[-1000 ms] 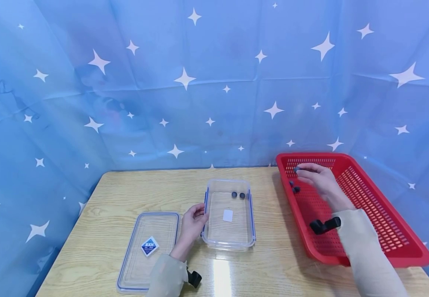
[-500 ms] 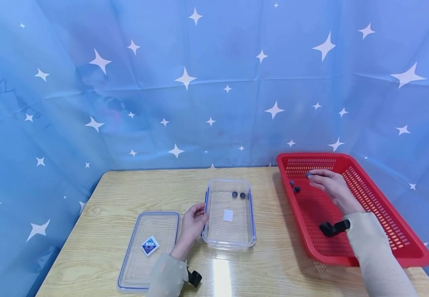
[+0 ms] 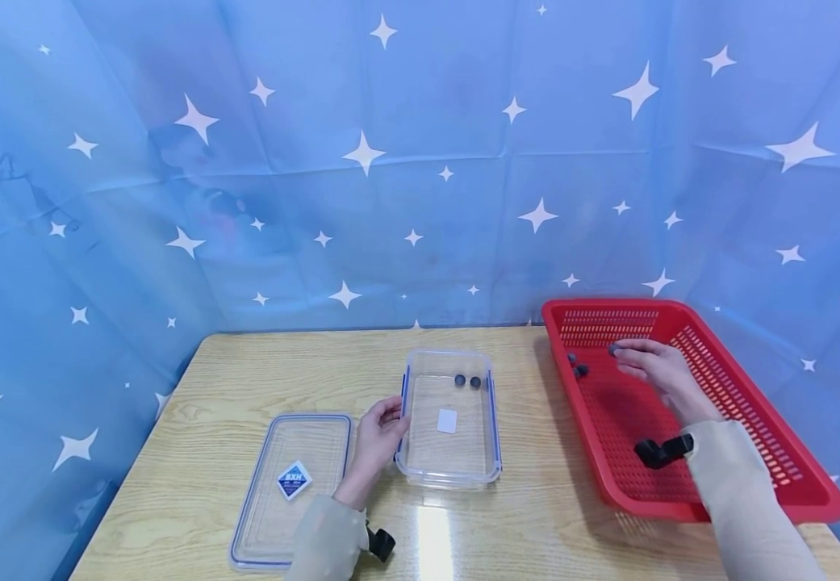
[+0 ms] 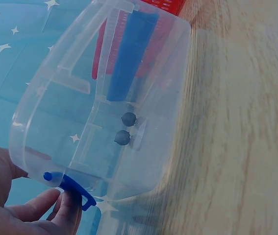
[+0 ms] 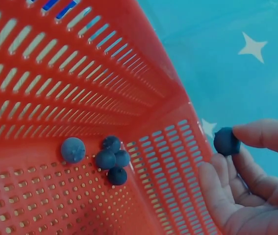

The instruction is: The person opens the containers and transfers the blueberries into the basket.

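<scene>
Between thumb and fingertips, my right hand point(image 3: 659, 375) pinches one dark blueberry point(image 5: 226, 141), raised over the red plastic basket point(image 3: 588, 440). Several other blueberries point(image 5: 105, 159) lie on the basket floor near a corner in the right wrist view. A clear plastic food container point(image 3: 427, 452) stands uncovered at mid-table, with two blueberries point(image 4: 124, 128) near its far end. My left hand point(image 3: 378, 436) grips the container's left side wall, thumb at the rim and fingers against the hanging blue latch point(image 4: 75, 188).
The container's clear lid point(image 3: 318, 524), edged in blue and bearing a blue-and-white label point(image 3: 293, 480), lies flat on the wooden table point(image 3: 521, 516) to the left. A blue star-patterned curtain point(image 3: 420, 161) hangs behind the table. The basket stands at the table's right side.
My right hand has moved right and a little nearer over the basket, still pinching the blueberry. The left hand and the container have stayed in place.
</scene>
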`<state>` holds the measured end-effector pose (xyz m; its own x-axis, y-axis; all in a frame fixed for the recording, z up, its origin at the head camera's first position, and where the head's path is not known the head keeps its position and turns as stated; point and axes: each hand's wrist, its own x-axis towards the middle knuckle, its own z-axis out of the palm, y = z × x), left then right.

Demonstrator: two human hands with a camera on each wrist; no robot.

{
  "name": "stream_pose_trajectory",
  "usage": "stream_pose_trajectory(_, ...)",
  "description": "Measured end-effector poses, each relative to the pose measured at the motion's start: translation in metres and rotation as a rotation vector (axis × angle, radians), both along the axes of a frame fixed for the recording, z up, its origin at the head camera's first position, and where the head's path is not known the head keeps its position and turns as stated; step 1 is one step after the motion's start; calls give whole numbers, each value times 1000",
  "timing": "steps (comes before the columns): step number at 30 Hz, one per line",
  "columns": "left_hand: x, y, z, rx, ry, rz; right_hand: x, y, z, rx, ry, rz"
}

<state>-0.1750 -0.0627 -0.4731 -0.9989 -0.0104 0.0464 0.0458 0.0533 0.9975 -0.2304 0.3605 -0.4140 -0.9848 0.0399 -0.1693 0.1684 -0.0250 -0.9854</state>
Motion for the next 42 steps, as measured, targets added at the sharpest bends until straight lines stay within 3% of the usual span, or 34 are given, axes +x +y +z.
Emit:
stream_pose_trajectory(3,5,1,12,-18,-7,2,0,1,0,-31,6,-3)
stream_pose_trajectory(6,6,2,14,-23,-14,5,0,1,0,-59,22,-4)
stream_pose_trajectory(9,3,1,6,-13,-11,4,0,-3,3,-81,47,-17)
stream_pose_trajectory(15,-9,-1,-21,-2,-12,13,-4,-25,11,-155,112,-19)
stream_pose_trajectory(20,-12,-1,-27,-22,2,18,-9,-48,17,-162,132,3)
stream_pose_trajectory(24,-11,-1,-27,-24,3,19,-12,-66,21,-105,107,-1)
stream_pose_trajectory(31,-11,-1,-27,-10,5,23,-19,-97,24,99,68,14)
stream_pose_trajectory(40,-12,-1,-27,-22,-3,24,-25,-130,23,139,48,48)
stream_pose_trajectory(42,-7,0,-17,-17,-1,20,-28,-137,21,126,47,62)
